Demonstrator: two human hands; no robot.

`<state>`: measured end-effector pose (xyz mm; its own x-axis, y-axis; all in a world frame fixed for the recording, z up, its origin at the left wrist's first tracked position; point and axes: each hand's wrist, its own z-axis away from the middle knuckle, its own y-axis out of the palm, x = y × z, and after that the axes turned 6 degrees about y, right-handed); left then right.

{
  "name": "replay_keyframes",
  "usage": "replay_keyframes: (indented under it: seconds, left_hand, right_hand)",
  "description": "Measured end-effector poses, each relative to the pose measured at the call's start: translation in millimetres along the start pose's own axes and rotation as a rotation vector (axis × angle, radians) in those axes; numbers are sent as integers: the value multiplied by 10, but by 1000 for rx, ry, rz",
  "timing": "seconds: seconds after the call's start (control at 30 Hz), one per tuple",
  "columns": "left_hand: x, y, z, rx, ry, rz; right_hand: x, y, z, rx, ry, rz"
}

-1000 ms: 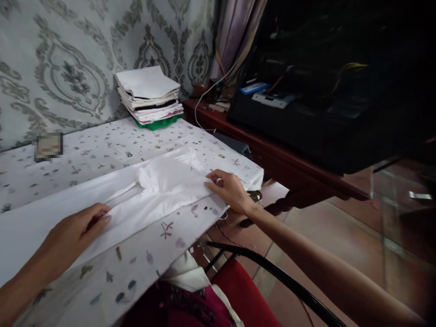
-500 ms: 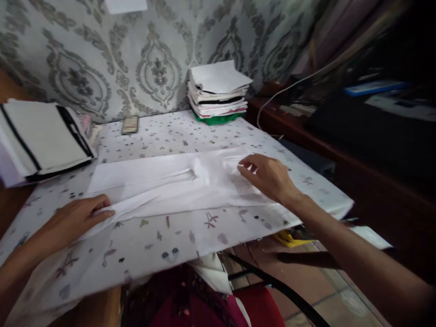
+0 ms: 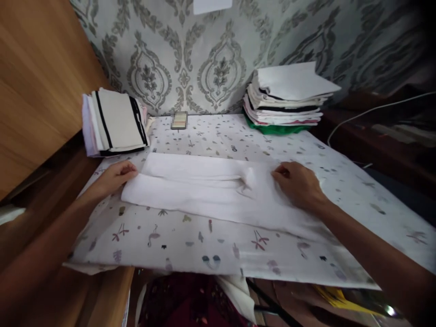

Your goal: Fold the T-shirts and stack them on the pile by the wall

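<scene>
A white garment point(image 3: 197, 190) lies stretched across the patterned tablecloth point(image 3: 204, 247), with folds and a bunched spot right of its middle. My left hand point(image 3: 117, 177) pinches the garment's left end, thumb and fingers together at its edge. Over the right part of the cloth, my right hand point(image 3: 298, 184) has its fingers curled together on the fabric. What those fingertips hold is too hidden to make out.
At the back left stands a stack of folded clothes point(image 3: 119, 120). A taller folded stack point(image 3: 289, 100) is at the back right. A small pixelated item point(image 3: 179, 121) lies near the patterned wall. Wooden furniture point(image 3: 41, 81) borders the left side.
The view has swung left. My left hand has moved up to the garment's left end and closed on it. The garment's near left part is straighter, and my right fingers are more curled.
</scene>
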<state>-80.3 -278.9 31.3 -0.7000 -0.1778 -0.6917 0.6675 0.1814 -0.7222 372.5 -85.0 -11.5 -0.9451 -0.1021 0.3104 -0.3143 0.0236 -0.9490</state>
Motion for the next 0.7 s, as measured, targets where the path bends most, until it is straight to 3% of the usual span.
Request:
replay_keyframes:
  seconds: [0.2,0.3,0.53,0.7]
  left_hand:
    - [88,103,57,32,5,-41]
    - [78,138,103,10,40,-83]
    - [69,248,139,-107,35,-49]
    - [217,247,34,-96,-44,-31]
  right_hand:
    - [64,-13,0,16,97,-57]
    - [50,-22,1,35,59,-118]
    - [-65,-54,68,-186,81,-327]
    - [-113,-49,44,-114,100,-275]
